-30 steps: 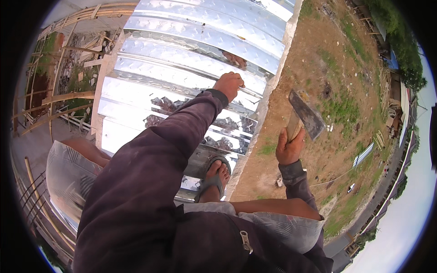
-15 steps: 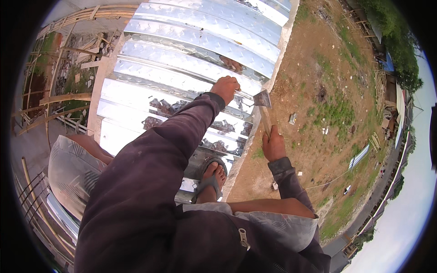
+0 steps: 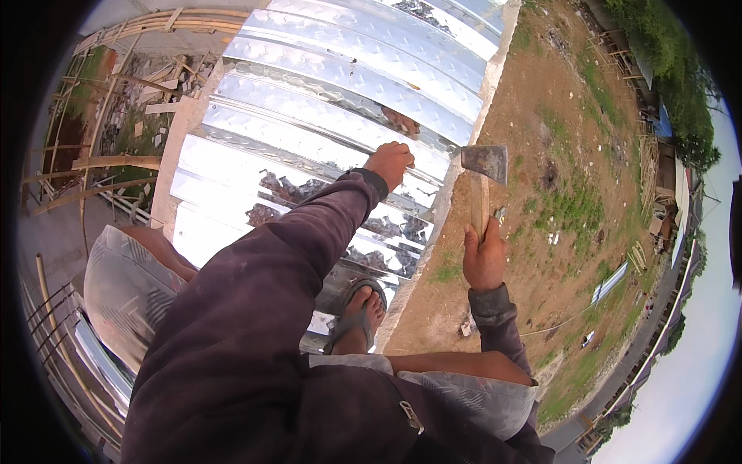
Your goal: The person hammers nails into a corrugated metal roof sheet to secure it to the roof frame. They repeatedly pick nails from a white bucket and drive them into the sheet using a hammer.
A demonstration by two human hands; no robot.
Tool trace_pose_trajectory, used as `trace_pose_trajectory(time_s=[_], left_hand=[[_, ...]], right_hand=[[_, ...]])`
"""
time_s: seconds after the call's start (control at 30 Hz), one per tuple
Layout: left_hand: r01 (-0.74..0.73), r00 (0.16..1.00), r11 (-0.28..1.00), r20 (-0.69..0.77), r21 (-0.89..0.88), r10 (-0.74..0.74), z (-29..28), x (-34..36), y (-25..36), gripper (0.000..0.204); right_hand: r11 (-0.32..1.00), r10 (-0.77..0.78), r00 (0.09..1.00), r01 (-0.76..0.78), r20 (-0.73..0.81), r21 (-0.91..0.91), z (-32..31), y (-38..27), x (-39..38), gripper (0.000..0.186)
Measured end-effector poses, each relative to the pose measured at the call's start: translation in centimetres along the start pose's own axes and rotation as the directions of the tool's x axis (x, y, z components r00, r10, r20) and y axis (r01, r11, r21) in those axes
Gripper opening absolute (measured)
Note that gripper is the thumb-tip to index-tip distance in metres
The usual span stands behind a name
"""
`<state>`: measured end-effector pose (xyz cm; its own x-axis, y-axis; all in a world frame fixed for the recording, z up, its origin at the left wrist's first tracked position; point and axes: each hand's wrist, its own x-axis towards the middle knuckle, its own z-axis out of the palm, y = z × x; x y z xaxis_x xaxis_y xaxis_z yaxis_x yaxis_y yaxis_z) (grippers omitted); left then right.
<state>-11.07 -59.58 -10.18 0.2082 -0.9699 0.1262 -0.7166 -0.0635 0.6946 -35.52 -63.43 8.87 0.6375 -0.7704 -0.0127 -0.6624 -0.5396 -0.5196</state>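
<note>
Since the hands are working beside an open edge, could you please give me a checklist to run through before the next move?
1. Right hand grip on the hatchet: ok, fingers wrapped round the wooden handle.
2. Hatchet head apart from the left hand: ok, it is off to the right.
3. What the left hand's fingers hold: cannot tell, too small to see.
4. Toes covered: not ok, the foot is in an open sandal.
5. Guard along the concrete edge: not ok, none visible on the right side.
6. Ribbed metal sheets fastened: cannot tell.
</note>
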Motion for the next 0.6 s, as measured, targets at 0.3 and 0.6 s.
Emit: trace_pose_trajectory(time_s=[0.3,0.6], left_hand=[[-0.057,0.998,0.998,-0.005,-0.04,0.057,0.8,1.9,2.2,0.015],[-0.062,0.993,0.998,-0.096,0.011,0.063,-0.2,0.5,0.6,0.018]], right_hand=[[0.956,0.153,0.969,-0.095,0.194,-0.277,2.9,5.7,-5.7,0.03],[0.742,-0.056,0.84,0.397,-0.54,0.541,-7.7,-9.5,3.0,0.033]])
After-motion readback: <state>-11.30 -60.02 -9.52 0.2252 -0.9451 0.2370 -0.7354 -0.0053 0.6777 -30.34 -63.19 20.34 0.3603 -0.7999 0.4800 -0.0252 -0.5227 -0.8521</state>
